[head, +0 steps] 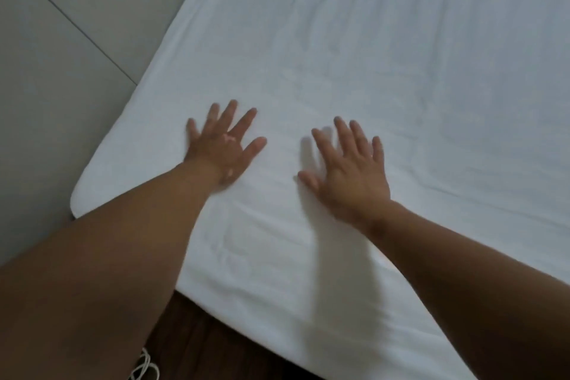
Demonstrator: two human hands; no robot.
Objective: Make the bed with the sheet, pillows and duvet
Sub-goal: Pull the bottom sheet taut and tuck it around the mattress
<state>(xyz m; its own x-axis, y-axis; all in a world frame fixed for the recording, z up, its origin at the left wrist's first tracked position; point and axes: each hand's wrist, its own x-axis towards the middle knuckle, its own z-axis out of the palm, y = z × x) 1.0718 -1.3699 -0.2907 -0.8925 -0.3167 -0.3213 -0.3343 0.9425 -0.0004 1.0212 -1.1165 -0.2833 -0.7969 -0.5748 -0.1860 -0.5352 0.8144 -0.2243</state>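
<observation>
My left arm [92,271] and my right arm [478,287] come in from the bottom, big and close. They are cut off by the edge of the view. Between them, low down, is a strip of dark brown wood floor [222,345]. A bit of white cord [145,367] lies on it, just beside my left arm. Most of the cord is hidden, so I cannot tell what it belongs to.

Next comes the near edge of the bed [80,194]. The white sheet [401,71] covers the top and goes down over the edge and round the soft corner on the left. Near the edge it has small wrinkles.

My left hand [220,145] lies on the sheet near that corner, palm down, with the fingers straight and spread wide. My right hand [348,170] is near it but not touching it. It is palm down too, with the fingers spread out. This hand looks a bit blurry, and a grey shadow sits on the sheet by its thumb — so I cannot tell if it is pressing on the sheet or is just above it.

Past my hands the sheet goes on, up and to the right, with long thin creases in it. The far end and the right side of the bed are cut off.

To the left of the bed is a pale grey surface [61,55] with a thin dark line [71,21] slanting across it — I cannot tell if it is a wall or more floor.
</observation>
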